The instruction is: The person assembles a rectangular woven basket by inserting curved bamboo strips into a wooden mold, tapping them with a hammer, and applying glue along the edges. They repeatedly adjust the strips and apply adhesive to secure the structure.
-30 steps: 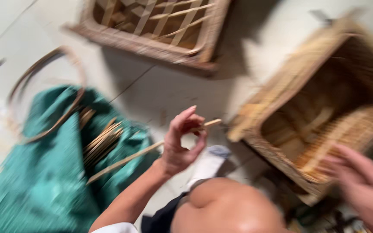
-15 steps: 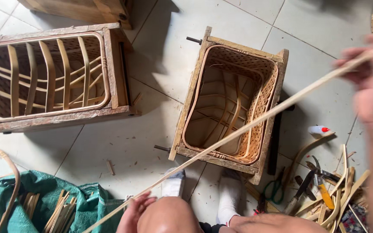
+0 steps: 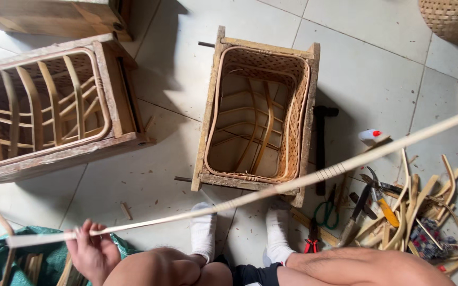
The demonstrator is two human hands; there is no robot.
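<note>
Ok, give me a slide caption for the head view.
Left hand grips a long cane strip stretched above a half-woven basket in its wooden frame.

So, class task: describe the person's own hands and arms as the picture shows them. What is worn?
Only the left hand shows: bare, no glove, ring, watch or sleeve visible. The right hand lies outside the picture. Lower down, white socks cover both feet.

Bright, sharp daylight; soft shadows
</note>
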